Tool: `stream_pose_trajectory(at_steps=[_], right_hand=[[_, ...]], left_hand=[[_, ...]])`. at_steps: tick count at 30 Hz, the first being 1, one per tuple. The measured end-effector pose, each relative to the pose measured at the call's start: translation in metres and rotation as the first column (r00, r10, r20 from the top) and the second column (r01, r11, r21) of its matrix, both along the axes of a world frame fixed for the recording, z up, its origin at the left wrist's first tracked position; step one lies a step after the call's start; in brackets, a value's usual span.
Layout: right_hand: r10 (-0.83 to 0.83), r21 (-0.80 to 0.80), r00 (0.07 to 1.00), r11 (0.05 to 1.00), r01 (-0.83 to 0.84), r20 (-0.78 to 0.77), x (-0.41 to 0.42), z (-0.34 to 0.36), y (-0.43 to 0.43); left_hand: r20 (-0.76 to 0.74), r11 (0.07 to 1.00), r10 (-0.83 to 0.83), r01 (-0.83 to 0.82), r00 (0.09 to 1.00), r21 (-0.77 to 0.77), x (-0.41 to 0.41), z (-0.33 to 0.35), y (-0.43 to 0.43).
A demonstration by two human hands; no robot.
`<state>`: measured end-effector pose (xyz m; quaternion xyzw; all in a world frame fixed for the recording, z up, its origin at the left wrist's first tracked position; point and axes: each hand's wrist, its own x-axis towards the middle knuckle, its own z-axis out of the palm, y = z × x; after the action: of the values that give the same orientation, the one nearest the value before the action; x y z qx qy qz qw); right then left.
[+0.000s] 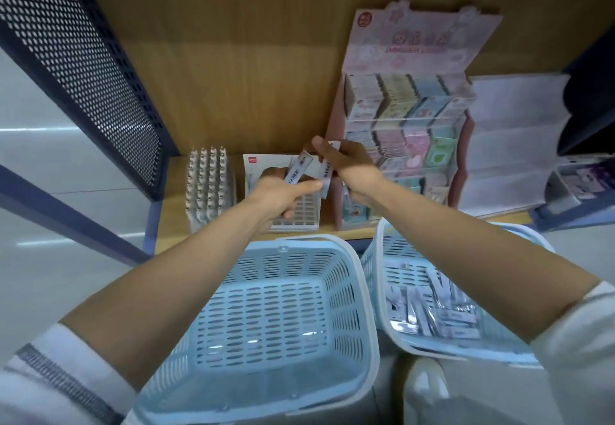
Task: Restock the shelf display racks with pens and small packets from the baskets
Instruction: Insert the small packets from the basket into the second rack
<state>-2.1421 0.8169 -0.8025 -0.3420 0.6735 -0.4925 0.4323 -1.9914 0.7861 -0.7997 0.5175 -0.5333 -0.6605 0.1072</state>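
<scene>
Both hands are raised over the wooden shelf (pixel 173 198). My left hand (pixel 283 193) grips a small white packet with a barcode (pixel 297 168). Beside it my right hand (pixel 346 163) pinches another white packet (pixel 327 173). Just right of the hands stands a tiered pink display rack (pixel 409 131) full of pastel packets. Under my left hand is a white display box (pixel 299 215) with rows of slots. A rack of white pens (pixel 208 185) stands at the left. The right blue basket (pixel 392 321) holds several white packets (pixel 432 311).
The left blue basket (pixel 366 308) in front of the shelf has nothing in it. A dark perforated metal panel (pixel 76 58) forms the shelf's left side. A white tiered rack (pixel 512 145) and a purple-printed box (pixel 579 181) stand at the right.
</scene>
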Motion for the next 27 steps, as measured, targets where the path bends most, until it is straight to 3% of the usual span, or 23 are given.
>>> stream_pose_trajectory(at_steps=[6, 11, 14, 18, 22, 27], right_hand=[[0.211, 0.014, 0.974, 0.978, -0.210, -0.077, -0.011, -0.006, -0.016], [0.174, 0.017, 0.970, 0.985, -0.173, -0.168, -0.008, -0.020, -0.031], [0.144, 0.069, 0.951, 0.989, -0.129, -0.274, -0.002, -0.046, -0.033], [0.057, 0.063, 0.951, 0.997, -0.039, -0.304, 0.002, -0.071, -0.047], [0.110, 0.004, 0.897, 0.993, -0.120, -0.427, -0.008, -0.083, -0.063], [0.146, 0.003, 0.913, 0.988, -0.157, -0.381, -0.011, -0.087, -0.071]], left_hand=[[0.235, 0.993, 0.049, -0.022, 0.971, -0.116, 0.025, -0.002, -0.012], [0.104, 0.923, 0.220, -0.172, 0.970, -0.343, 0.049, -0.010, -0.025], [0.133, 0.875, 0.272, -0.187, 0.953, -0.447, 0.058, -0.018, -0.034], [0.180, 0.862, 0.217, -0.101, 0.960, -0.497, 0.057, -0.037, -0.059], [0.173, 0.855, 0.176, -0.063, 0.969, -0.515, 0.051, -0.048, -0.084], [0.171, 0.876, 0.034, 0.053, 0.985, -0.480, 0.048, -0.062, -0.094]])
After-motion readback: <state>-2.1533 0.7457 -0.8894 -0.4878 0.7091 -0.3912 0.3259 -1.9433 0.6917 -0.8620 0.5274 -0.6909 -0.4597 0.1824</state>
